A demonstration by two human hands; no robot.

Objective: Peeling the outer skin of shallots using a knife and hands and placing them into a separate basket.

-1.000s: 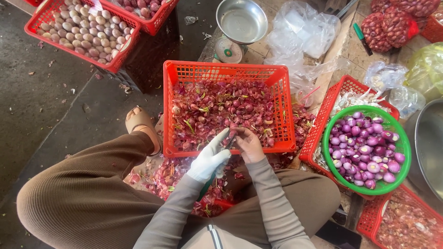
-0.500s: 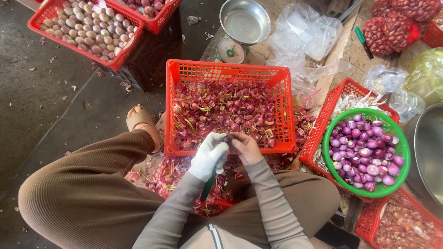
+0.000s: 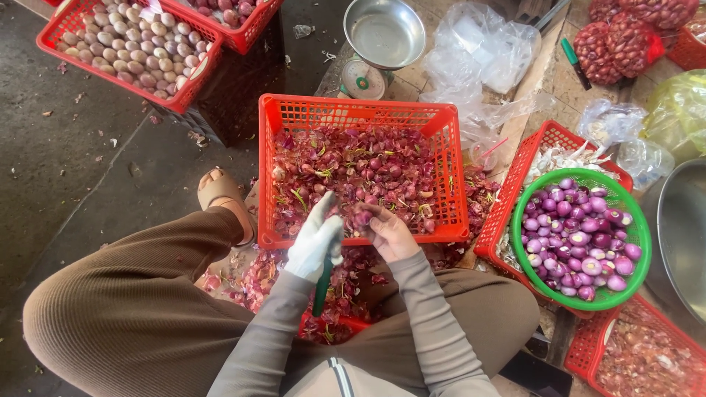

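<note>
The gloved left hand (image 3: 316, 239) is gripping a green-handled knife (image 3: 322, 287); the bare right hand (image 3: 390, 231) is pinching seemingly 1 shallot (image 3: 362, 217) over the near edge of the red basket (image 3: 353, 114).

Both forearms, in grey-brown sleeves, reach forward from the body and converge. The left hand (image 3: 315, 239) wears a white glove, fingers curled closed around a green handle that points back toward the lap. The right hand (image 3: 388, 231) is bare, fingers bent and pinched shut on something small. The two hands sit just beside each other, fingertips nearly meeting.
</note>
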